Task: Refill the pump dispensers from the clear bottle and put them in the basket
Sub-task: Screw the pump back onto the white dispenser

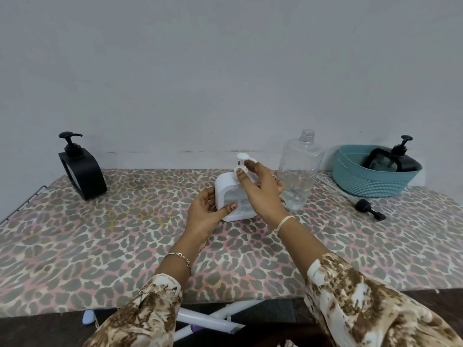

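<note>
A white pump dispenser (226, 190) stands upright at the middle of the patterned table. My left hand (206, 212) grips its lower left side, thumb across the front. My right hand (260, 190) pinches the collar of its white pump head (242, 157). Just to the right stands the clear bottle (300, 171), uncapped, with a little liquid at the bottom. A black pump dispenser (81, 169) stands at the far left. A second black dispenser (393, 159) lies tilted inside the teal basket (370, 184) at the far right.
A loose black pump cap (369, 209) lies on the table in front of the basket. The leopard-print table cover (125, 234) ends at a wall behind. White rods (213, 319) lie on the floor below the near edge.
</note>
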